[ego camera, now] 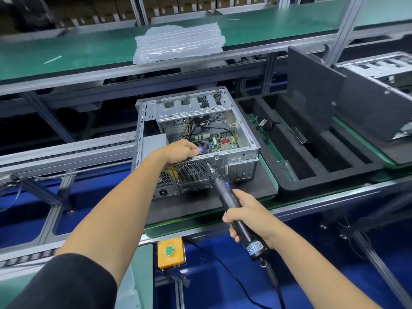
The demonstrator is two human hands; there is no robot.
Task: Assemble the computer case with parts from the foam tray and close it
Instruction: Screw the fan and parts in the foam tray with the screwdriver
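Left hand (181,152) atop case (196,139) rim — right hand (249,216) gripping screwdriver (231,205).

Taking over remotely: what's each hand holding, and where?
Right hand grips the electric screwdriver mid-barrel. Left hand grips the computer case rear top edge.

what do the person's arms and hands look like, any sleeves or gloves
Both hands are bare, with no gloves: left hand, right hand. The left arm has a dark black sleeve pushed up above the forearm, which is bare. The right forearm is bare as far as the frame shows. No watch or rings are visible.
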